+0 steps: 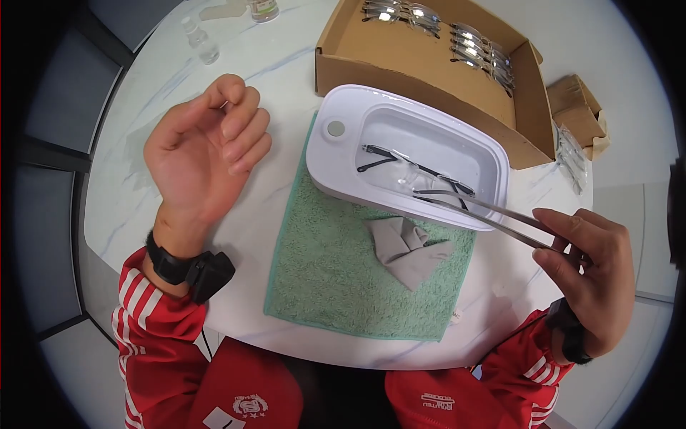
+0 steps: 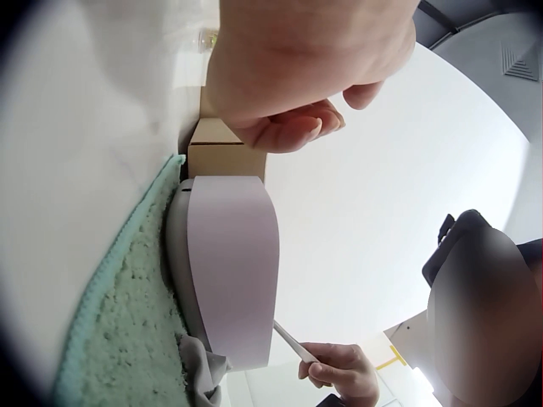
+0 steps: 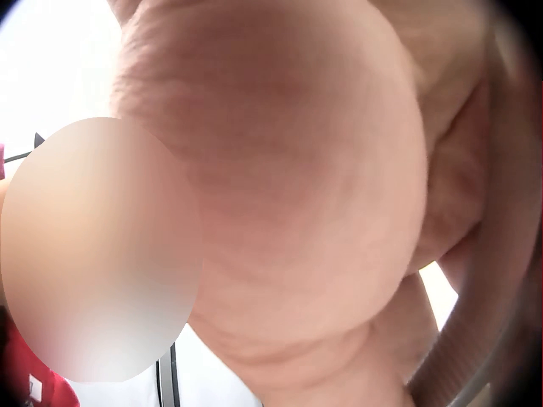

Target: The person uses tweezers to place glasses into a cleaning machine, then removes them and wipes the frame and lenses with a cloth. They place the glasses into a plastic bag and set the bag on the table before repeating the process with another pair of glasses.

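At the far left of the tabletop (image 1: 250,193) stands a small clear bottle (image 1: 203,43), with a glass jar (image 1: 264,8) to its right at the far edge of the view. Nearer the person, the left hand (image 1: 207,154) is raised palm up, its grip slack and its fingers loosely bent, beside a green towel (image 1: 321,286). A white tub (image 1: 334,161) sits partly on that towel, and a pair of dark-armed glasses (image 1: 421,168) lies inside it. A crumpled grey cloth (image 1: 407,254) rests on the towel just in front of the tub. Behind the tub, a cardboard box (image 1: 429,107) holds two rows of glasses (image 1: 404,16). Metal tweezers (image 1: 514,214) slant over the tub's right rim, pinched between the thumb and fingers of the right hand (image 1: 597,275); their tips reach the glasses' near side, though whether they touch is hard to tell. Farther back on the right, a clear packet (image 1: 572,159) lies beside a small brown carton (image 1: 579,107).
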Motion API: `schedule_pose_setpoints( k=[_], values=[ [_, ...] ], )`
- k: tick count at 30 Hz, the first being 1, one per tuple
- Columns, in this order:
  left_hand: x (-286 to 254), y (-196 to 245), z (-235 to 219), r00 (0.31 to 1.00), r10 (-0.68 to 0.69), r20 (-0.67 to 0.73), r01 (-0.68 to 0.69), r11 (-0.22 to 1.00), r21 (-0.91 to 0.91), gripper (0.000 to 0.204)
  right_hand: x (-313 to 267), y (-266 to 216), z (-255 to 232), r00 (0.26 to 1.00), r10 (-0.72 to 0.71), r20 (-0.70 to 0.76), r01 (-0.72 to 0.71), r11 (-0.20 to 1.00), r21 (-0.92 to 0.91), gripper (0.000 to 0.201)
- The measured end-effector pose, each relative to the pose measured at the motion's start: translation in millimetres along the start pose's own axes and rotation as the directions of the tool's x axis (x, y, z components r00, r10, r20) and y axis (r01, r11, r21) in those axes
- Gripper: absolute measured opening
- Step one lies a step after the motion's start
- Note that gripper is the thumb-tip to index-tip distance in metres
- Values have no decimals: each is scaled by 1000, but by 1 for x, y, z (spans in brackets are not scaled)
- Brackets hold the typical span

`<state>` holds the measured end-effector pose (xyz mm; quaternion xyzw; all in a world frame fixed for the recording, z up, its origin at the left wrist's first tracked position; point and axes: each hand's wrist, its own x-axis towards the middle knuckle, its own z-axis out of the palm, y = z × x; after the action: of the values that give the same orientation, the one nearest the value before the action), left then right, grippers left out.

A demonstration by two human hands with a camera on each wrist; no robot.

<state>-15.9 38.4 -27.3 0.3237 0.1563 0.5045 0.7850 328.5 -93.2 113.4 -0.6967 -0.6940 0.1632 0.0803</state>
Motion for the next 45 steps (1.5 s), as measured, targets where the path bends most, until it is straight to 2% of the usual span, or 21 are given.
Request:
schedule_pose_setpoints(
  k=[2, 4, 5, 14, 32, 35, 41, 45],
  values=[
    [0, -1, 0, 1000, 1, 15, -1, 1000, -4, 16, -1, 1, 1, 1000, -9, 0, 9, 1000, 3, 36],
    [-1, -2, 0, 1000, 1, 14, -1, 1000, -3, 15, 1, 6, 5, 989, -35, -142, 31, 999, -32, 36],
    [-1, -3, 0, 1000, 0, 14, 1, 1000, -4, 15, 2, 11, 9, 987, -20, -162, 21, 1000, 0, 36],
    [0, -6, -1, 1000, -11, -15, 11, 999, 31, 15, -1, 3, 2, 999, 32, -12, -32, 999, -5, 37],
    [-1, -9, 1, 999, -10, -40, 12, 998, 62, 15, 1, 6, 9, 987, 24, -157, -30, 999, -36, 39],
    [0, -9, 1, 999, -11, -36, 13, 997, 73, 15, 6, 6, 10, 994, 50, -93, -55, 997, -51, 37],
    [0, -10, 1, 999, -9, -46, 13, 997, 75, 16, 10, 13, 15, 993, -31, -116, 22, 997, -70, 34],
    [0, -10, 1, 999, -11, -44, 14, 996, 85, 16, 11, 11, 15, 990, -30, -139, 18, 996, -85, 35]
  ],
)
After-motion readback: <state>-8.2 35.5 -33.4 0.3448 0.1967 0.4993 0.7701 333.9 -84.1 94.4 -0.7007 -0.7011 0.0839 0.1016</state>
